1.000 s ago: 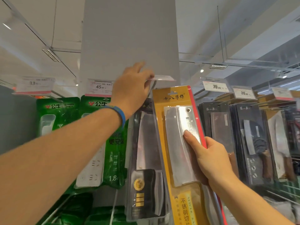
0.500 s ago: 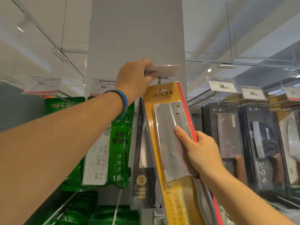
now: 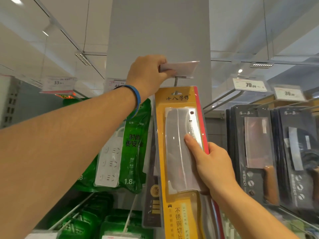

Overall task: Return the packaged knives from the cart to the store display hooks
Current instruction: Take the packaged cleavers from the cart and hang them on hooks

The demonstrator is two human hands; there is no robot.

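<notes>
1. While the left hand (image 3: 148,75) reaches high, its fingers are curled round the price-label flap (image 3: 179,69) at the front end of a hook (image 3: 175,81), pinching it and tipping it up to near level. A blue wristband (image 3: 137,99) sits on that wrist.
2. Just below the flap hangs the yellow knife pack (image 3: 160,135), upright with a slight lean. Its hang hole at the top edge sits right at the hook's grey rod; how far the card has slid along the rod I cannot tell.
3. Over to the right hand (image 3: 212,166): it grips the pack by its red right edge at about mid-height. The thumb (image 3: 191,144) lies flat across the clear blister over the cleaver blade (image 3: 176,152), and the other fingers wrap behind the card, out of sight.
4. Directly behind the yellow card, a dark knife pack (image 3: 151,195) hangs on the same spot, only its left strip showing.
5. To the left, green power-strip packs (image 3: 134,144) hang on neighbouring hooks, touching the left forearm's far side.
6. To the right, well apart from the yellow pack, rows of black knife packs (image 3: 255,152) hang under price tags (image 3: 248,85) reading 79 and 39.
7. Behind it all rises a plain grey pillar (image 3: 158,31).
</notes>
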